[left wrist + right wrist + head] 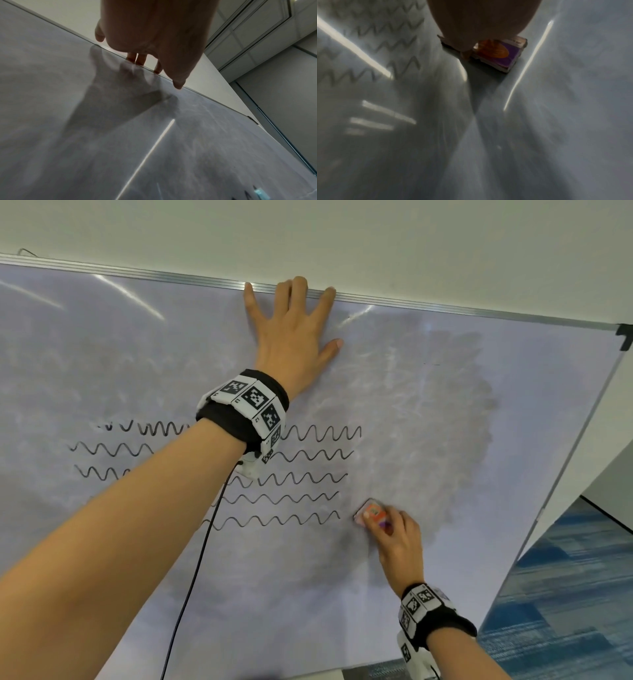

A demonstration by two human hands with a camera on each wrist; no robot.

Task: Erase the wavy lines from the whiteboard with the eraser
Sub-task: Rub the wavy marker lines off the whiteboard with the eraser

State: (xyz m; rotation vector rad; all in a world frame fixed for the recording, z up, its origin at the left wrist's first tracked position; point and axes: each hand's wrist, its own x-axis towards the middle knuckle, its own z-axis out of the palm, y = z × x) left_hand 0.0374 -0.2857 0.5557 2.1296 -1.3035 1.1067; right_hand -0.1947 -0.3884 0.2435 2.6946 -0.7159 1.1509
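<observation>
a: whiteboard (513, 412) filling most of the head view, tilted, with a silver frame (445, 308) along the top edge.

b: and the left hand (294, 332)?

a: flat on the board near the top middle of the frame – fingers (327, 299) straight and spread, tips reaching the silver frame. holding nothing. same in the left wrist view, with fingertips (141, 60) down on the edge of the board.

b: right hand (399, 537)?

a: low and right of the middle, fingers curled round the eraser (371, 512). small block, orange and purple on its back, pressed flat to the board. a bit blurry in the right wrist view, but the eraser (501, 54) touching the board all the same.

b: wavy lines (308, 477)?

a: five black rows across the middle of the frame, partly hidden behind the left arm. top row broken into bits at its left end. eraser just right of the bottom row's right end – close, but not touching it.

b: anything else?

a: grey smudges (445, 440) on the right part of the board. black bands with square black-and-white tags (255, 398) on both wrists, a black cable (191, 577) hanging from the left one. blue carpet (565, 611) at the lower right corner.
</observation>
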